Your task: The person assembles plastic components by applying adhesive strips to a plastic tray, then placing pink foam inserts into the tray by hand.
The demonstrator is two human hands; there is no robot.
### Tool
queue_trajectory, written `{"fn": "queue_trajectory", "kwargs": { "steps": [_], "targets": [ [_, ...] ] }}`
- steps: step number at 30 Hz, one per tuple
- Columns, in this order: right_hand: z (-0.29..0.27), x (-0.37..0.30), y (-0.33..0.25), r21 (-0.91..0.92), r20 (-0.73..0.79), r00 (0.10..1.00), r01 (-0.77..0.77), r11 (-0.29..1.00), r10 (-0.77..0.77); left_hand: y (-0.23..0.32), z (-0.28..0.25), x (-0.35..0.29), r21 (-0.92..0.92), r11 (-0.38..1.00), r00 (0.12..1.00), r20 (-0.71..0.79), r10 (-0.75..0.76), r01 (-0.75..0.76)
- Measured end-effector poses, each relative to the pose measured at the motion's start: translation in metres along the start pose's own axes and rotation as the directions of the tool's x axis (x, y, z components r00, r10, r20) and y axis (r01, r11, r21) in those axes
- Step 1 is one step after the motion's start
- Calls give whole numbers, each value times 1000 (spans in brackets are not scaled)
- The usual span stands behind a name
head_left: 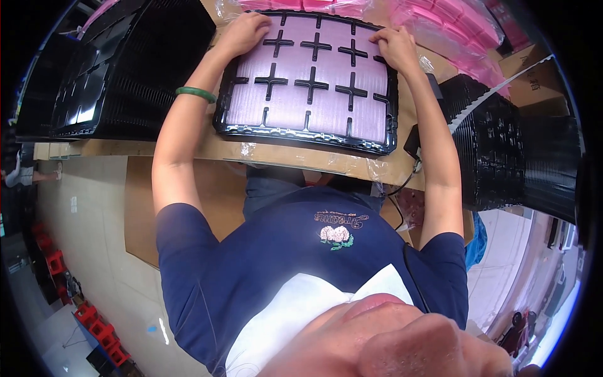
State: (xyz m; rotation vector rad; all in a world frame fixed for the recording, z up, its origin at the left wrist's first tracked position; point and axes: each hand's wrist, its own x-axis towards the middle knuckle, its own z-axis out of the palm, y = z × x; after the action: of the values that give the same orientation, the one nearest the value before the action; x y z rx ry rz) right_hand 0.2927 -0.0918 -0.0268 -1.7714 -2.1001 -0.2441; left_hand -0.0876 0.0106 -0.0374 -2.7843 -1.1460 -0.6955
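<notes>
A black plastic tray (pixel 308 133) with raised cross-shaped dividers lies on the table in front of me. Pale pink, sheet-like material (pixel 292 63) fills the flat areas between its crosses. At the tray's far left corner, my left hand (pixel 248 32) has its fingers bent and close together over the pink surface. My right hand (pixel 397 47) is at the far right edge, fingers curled inward with the tips on the pink material. Both hands look closed, but whatever lies between the fingertips is hidden. A green bangle (pixel 196 94) circles my left wrist.
Tall stacks of black trays stand at the left (pixel 151 69) and the right (pixel 487 141). Pink trays in clear plastic (pixel 443 25) lie beyond the work. A cardboard box (pixel 534 78) sits at the far right. A cable (pixel 402 188) hangs from the cardboard-covered table edge (pixel 301 158).
</notes>
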Motion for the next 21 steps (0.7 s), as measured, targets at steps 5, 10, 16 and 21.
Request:
{"fn": "queue_trajectory", "kwargs": {
  "steps": [5,10,16,21],
  "targets": [
    [6,6,6,-2,-87,996,20,1000,-20,-46,23,-1,120,952,942,-224,-251,282],
    [3,1,-5,-139,-157,985,-88,986,66,-39,21,2,-205,916,938,32,-345,344],
    [1,2,4,389,-353,929,38,920,111,-30,8,11,-236,892,922,108,-371,387],
    [-16,-7,-3,96,-223,923,-298,950,312,-25,15,8,-190,903,922,27,-387,385]
  ]
}}
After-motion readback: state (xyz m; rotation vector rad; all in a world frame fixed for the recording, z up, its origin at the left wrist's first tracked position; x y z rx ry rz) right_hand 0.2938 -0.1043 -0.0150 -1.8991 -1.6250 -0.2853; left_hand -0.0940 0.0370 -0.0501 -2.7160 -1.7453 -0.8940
